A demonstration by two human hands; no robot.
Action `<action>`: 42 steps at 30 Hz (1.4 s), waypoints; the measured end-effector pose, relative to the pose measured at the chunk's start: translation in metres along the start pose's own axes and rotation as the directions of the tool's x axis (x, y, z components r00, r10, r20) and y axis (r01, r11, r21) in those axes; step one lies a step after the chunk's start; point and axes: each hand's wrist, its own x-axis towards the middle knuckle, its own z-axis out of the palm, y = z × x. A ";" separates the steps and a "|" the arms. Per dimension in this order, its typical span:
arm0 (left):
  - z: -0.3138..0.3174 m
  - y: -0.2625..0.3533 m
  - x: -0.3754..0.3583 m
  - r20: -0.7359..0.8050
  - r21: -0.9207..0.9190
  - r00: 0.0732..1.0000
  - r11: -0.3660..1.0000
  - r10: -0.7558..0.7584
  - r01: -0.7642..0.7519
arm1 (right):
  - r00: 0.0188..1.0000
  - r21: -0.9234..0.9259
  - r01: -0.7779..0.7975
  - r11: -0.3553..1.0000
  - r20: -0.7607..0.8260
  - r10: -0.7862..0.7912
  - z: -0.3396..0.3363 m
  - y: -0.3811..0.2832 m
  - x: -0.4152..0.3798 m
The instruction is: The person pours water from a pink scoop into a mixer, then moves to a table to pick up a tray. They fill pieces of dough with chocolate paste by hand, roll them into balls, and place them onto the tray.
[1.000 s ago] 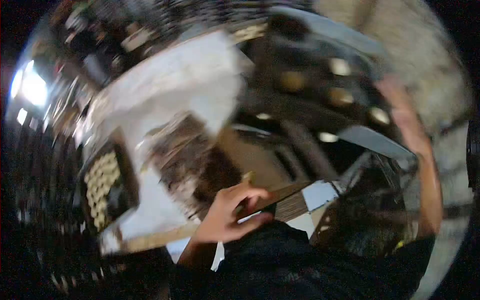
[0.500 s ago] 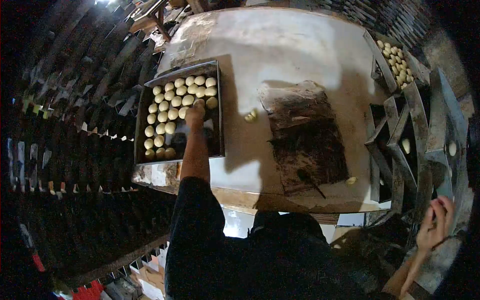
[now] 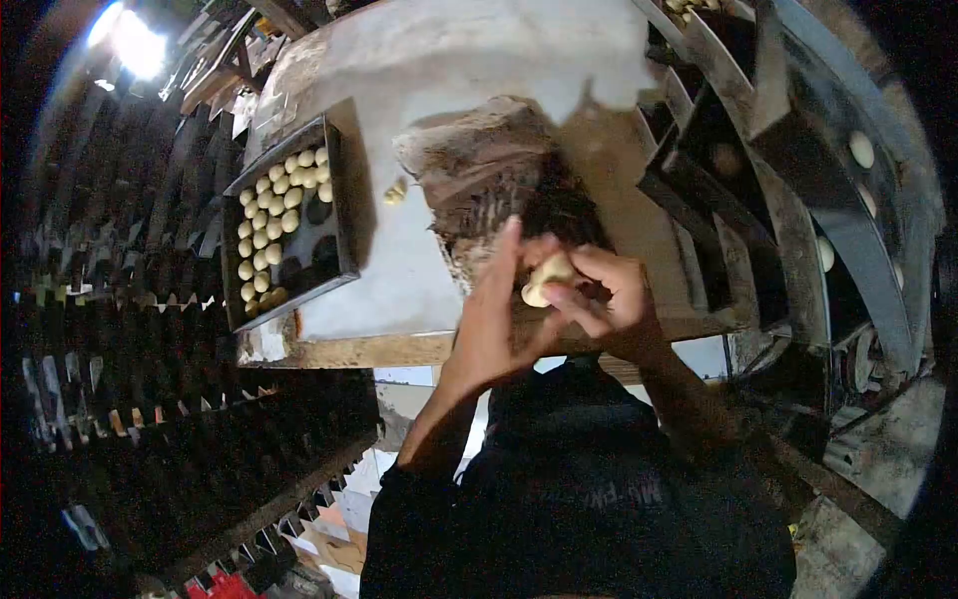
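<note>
Right hand (image 3: 617, 292): thumb and fingers pinched around a piece of dough (image 3: 547, 280), so this grip is grasping it. Left hand (image 3: 489, 317) is just beside it, palm turned in, fingers extended and loose, not closed; blur and overlap, can't tell whether it touches the dough. Dough is up in front of me, near the front edge of the surface (image 3: 349, 315), seen against the lower part of a dark, stained cloth (image 3: 489, 170). My hands block the cloth's near end, and my fingers cover part of the dough.

Small scraps (image 3: 395, 193) lie on the surface between cloth and tray. The tray (image 3: 340, 195), metal, dark inside, sits at the left; dough balls (image 3: 273, 229) fill its left and far parts, near right corner bare. On my right, long metal trays (image 3: 813, 170) lean together and crowd that side, a few pale balls (image 3: 862, 150) among them; their walls hide most of the insides. Bright light (image 3: 135, 45) top left, dark stacked rows (image 3: 130, 339) down the left side. My black shirt (image 3: 599, 499) takes up the bottom.
</note>
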 end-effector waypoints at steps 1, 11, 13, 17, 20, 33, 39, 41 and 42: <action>0.008 0.007 0.000 -0.013 -0.140 0.998 0.988 -0.064 0.061 | 1.000 0.132 -0.006 0.991 -0.029 0.009 -0.004 0.000 -0.003; 0.060 0.057 -0.067 -0.334 0.032 0.935 0.990 -0.120 0.139 | 0.922 0.238 0.270 0.933 -0.345 -0.179 0.014 -0.039 -0.059; 0.069 0.074 -0.061 -0.463 -0.368 0.874 0.929 -0.143 -0.043 | 0.903 0.087 0.263 0.961 -0.372 -0.214 0.024 -0.049 -0.068; 0.026 0.066 -0.105 -0.159 -0.442 0.856 0.811 -0.491 0.383 | 0.873 -0.066 0.290 0.955 -0.390 -0.292 0.094 -0.024 -0.063; -0.009 0.049 -0.149 -0.329 -0.288 0.823 0.880 -0.462 0.378 | 0.972 -0.065 0.183 0.981 -0.139 -0.190 0.137 -0.018 -0.052; -0.063 -0.028 -0.239 0.397 -0.915 0.678 -0.208 -0.619 0.345 | 0.950 -0.692 -0.026 0.721 -0.241 -0.198 0.161 0.112 -0.077; -0.070 -0.049 -0.200 0.258 -0.928 0.656 0.007 -0.709 0.373 | 0.928 -0.850 -0.263 0.457 -0.094 0.361 0.106 0.119 -0.046; -0.077 -0.051 -0.183 0.172 -0.915 0.582 0.090 -0.795 0.394 | 0.941 -0.893 -0.175 0.415 -0.027 0.337 0.106 0.139 -0.025; -0.080 -0.064 -0.182 0.155 -0.913 0.579 0.109 -0.801 0.394 | 0.948 -0.872 -0.159 0.463 -0.004 0.318 0.109 0.133 -0.018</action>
